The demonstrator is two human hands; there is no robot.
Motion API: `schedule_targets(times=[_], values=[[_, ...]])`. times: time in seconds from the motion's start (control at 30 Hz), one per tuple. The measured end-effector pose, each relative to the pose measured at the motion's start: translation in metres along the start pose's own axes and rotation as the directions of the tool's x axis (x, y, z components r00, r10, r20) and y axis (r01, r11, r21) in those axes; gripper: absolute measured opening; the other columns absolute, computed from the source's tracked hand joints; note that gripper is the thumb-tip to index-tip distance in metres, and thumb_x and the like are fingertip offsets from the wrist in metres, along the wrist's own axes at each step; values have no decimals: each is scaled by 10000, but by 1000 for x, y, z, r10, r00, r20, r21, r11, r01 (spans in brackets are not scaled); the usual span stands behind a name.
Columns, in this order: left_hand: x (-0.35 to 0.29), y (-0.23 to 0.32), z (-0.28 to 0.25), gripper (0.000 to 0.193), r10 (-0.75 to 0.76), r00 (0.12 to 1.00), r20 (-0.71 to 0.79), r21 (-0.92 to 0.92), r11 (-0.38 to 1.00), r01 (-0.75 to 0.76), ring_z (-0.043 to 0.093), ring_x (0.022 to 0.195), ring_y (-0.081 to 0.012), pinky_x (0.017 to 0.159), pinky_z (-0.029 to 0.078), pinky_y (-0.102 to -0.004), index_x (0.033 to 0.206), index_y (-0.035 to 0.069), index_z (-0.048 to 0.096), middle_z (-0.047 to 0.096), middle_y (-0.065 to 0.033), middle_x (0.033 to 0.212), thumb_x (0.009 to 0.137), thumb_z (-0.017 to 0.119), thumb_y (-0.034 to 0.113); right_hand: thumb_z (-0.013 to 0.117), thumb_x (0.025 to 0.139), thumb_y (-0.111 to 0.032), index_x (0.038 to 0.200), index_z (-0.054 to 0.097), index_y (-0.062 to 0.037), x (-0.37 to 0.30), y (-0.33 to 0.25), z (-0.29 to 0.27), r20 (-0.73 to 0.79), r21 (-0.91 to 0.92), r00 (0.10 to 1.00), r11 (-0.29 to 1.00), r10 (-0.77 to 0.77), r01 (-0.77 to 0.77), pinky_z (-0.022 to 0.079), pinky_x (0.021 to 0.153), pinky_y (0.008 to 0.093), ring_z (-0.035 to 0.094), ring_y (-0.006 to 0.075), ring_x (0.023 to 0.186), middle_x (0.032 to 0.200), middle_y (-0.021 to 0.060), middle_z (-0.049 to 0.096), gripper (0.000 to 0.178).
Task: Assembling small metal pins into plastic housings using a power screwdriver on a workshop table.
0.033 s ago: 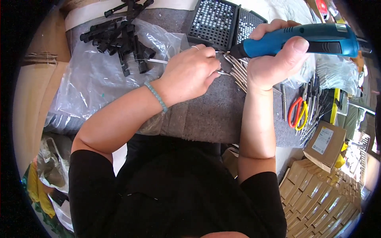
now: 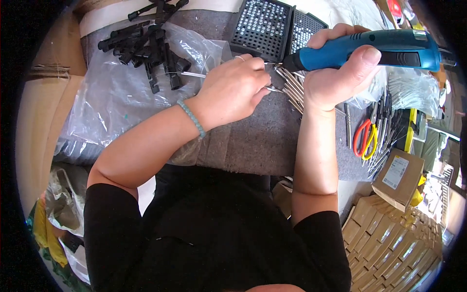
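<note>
My right hand (image 2: 343, 73) is wrapped around a blue electric screwdriver (image 2: 335, 50) lying nearly level, its thumb along the black switch. The screwdriver's black nose points left, and its bit meets something small at my left fingertips. My left hand (image 2: 233, 90) is closed in a pinch on a thin silvery rod (image 2: 193, 74) that sticks out to its left. A slim pointed metal piece (image 2: 275, 89) also shows beside those fingers; whether I grip it is unclear. What lies inside the pinch is hidden. Several metal rods (image 2: 293, 92) lie under the screwdriver's nose.
Black plastic parts (image 2: 146, 48) are heaped on a clear plastic bag (image 2: 116, 97) at left. Two black perforated trays (image 2: 260, 29) with small silvery pieces stand at the back. Red-and-yellow-handled pliers (image 2: 365, 138), loose thin tools and a cardboard box (image 2: 399, 177) are at right.
</note>
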State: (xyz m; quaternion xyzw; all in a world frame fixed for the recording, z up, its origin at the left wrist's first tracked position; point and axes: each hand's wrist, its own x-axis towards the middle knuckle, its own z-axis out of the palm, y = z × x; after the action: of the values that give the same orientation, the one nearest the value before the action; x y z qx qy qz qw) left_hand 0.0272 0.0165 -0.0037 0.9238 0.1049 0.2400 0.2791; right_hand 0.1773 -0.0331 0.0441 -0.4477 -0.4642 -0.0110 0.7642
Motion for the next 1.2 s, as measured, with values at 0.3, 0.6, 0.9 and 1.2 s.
schedule_targets(times=[0.3,0.6,0.9,1.2], values=[[5,6,-7,235,-168,986,0,-104,980,167,600,770,-278,687,500,-362,897,14,612,584,-112,863,769,720,178,501,863,-586,1024,499,-35,1,-10,5,-87,67,991,993,102,-96,455,493,308,548,231,549,780,119,552,574],[5,1,3,191,-99,991,-92,-56,994,94,609,807,-290,662,508,-388,936,62,611,581,-89,863,816,660,202,452,859,-654,1058,527,-58,0,-30,8,-6,48,994,993,108,-107,444,528,324,540,229,590,815,110,569,633],[4,-2,5,126,-88,983,-161,-92,993,74,611,767,-314,655,491,-382,910,35,613,607,-114,832,828,646,125,440,866,-654,1071,529,-63,0,-32,7,8,155,991,979,132,-131,451,539,319,545,222,608,826,113,572,632],[4,-1,5,129,-60,981,-186,-94,995,43,609,756,-302,645,486,-374,898,41,618,614,-104,820,826,653,143,604,831,-524,1054,441,52,1,-26,9,-4,268,1000,963,28,-26,467,452,286,549,198,572,883,138,494,638]])
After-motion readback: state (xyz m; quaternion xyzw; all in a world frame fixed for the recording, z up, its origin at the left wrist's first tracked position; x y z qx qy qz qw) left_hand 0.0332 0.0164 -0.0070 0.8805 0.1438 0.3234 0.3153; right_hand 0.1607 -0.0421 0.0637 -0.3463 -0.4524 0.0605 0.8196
